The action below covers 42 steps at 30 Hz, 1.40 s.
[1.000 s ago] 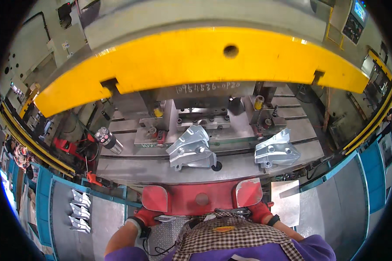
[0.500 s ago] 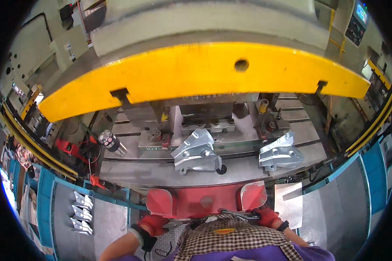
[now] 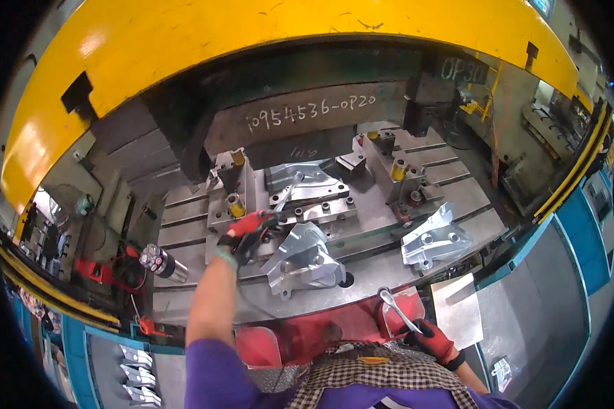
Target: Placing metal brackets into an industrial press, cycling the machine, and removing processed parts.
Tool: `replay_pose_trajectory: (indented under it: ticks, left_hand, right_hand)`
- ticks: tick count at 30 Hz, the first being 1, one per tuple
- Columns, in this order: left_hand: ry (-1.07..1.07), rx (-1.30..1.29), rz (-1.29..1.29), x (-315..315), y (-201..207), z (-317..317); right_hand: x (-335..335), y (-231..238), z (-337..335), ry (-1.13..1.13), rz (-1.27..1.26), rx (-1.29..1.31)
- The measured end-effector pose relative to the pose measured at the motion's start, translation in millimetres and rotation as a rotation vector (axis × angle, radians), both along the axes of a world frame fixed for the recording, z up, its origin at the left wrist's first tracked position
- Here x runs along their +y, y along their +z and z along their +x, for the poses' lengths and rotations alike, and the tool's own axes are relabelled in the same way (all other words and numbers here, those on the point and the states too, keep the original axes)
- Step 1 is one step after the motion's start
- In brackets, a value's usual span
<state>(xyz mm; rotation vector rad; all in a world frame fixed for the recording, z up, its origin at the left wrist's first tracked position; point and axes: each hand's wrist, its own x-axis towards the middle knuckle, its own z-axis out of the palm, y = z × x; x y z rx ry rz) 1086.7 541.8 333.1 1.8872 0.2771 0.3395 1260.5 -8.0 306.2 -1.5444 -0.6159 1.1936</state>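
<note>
My left hand [image 3: 249, 228], in a red and black glove, reaches over the press bed and is closed on a silver wrench-like tool [image 3: 286, 194] with a rounded head. The tool's head lies over a formed metal part [image 3: 307, 172] on the lower die [image 3: 324, 210]. Low on the right, my gloved right hand [image 3: 433, 341] is closed round a similar silver wrench-like tool [image 3: 401, 312], its looped head pointing up and left. Two bent silver brackets stand on the bed's front edge: a left bracket [image 3: 303, 262], just right of my left forearm, and a right bracket [image 3: 436, 238].
A yellow press beam [image 3: 286, 34] with dark tooling hangs above the die. Guide posts [image 3: 397, 170] flank it. A steel tumbler-like bottle [image 3: 164, 262] lies left; a red two-knobbed stand [image 3: 259, 344] is before me. Several brackets [image 3: 140, 375] lie on the left table, another bracket [image 3: 501, 373] at right.
My left hand has gone from beside the red stand forward to the die with its tool. My right hand has raised its tool. The view has shifted, showing the part on the die.
</note>
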Motion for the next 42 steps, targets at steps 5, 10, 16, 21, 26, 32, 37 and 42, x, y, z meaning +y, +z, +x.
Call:
replay_pose_trajectory:
  ticks: [5,10,16,21,26,32,37,42]
  left_hand:
    - [0.06,0.095,0.192,15,-18,53]
    - [0.075,-0.071,-0.572,-12,-8,39]
    - [0.1,0.09,-0.827,-84,40,-3]
    - [0.141,0.221,-0.77,-148,42,-76]
    - [0.223,0.168,-0.676,-190,-10,-152]
    - [0.198,0.219,-0.692,-190,-75,-173]
    - [0.159,0.199,-0.635,-207,-31,-158]
    - [0.167,0.154,-0.594,-245,1,-197]
  right_hand:
    - [-25,-26,11,-0.26,0.063,0.056]
    - [-34,-22,41,-0.469,0.123,0.06]
    - [-26,2,102,-0.552,0.003,0.167]
    - [-32,13,105,-0.428,-0.045,0.047]
    - [-13,3,104,-0.365,0.048,0.051]
    - [110,-6,102,-0.156,0.297,0.241]
    - [261,-23,110,-0.112,0.267,0.417]
    - [364,7,77,-0.079,0.049,0.263]
